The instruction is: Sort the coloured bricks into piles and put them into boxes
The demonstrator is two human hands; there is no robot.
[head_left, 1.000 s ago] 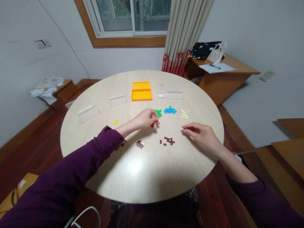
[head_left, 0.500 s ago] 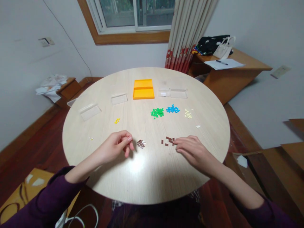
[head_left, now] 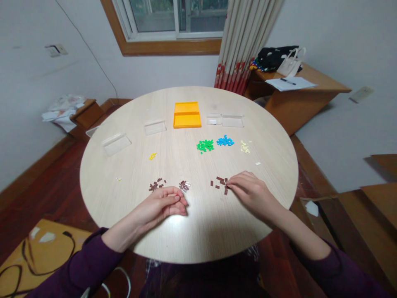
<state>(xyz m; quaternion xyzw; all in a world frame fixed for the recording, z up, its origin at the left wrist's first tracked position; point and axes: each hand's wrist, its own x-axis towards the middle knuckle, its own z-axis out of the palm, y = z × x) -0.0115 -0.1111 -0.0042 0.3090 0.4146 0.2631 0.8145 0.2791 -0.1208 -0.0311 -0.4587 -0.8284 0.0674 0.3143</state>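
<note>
My left hand [head_left: 166,205] hovers over the near middle of the table, loosely cupped with its palm turned inward; I see nothing in it. Just beyond it lie a pile of small dark-brown building bricks [head_left: 154,185] and a second small pile of brown and greyish pieces [head_left: 184,185]. At the right, my right hand [head_left: 249,190] pinches thumb and fingers together at the edge of some scattered flat brown bricks [head_left: 221,179]. Its fingertips close on a small brown brick, partly hidden by them.
Green bricks [head_left: 205,145], blue bricks [head_left: 225,141], cream bricks [head_left: 245,147] and yellow bricks [head_left: 152,156] lie in piles on the round table [head_left: 186,244]. Behind them stand an orange open case [head_left: 187,121] and clear plastic boxes [head_left: 232,121], with another clear box [head_left: 117,145] at left.
My left hand has moved right and toward me, uncovering the left brown pile. My right hand stays at the flat brown bricks, its fingers drawn closer into a pinch.
</note>
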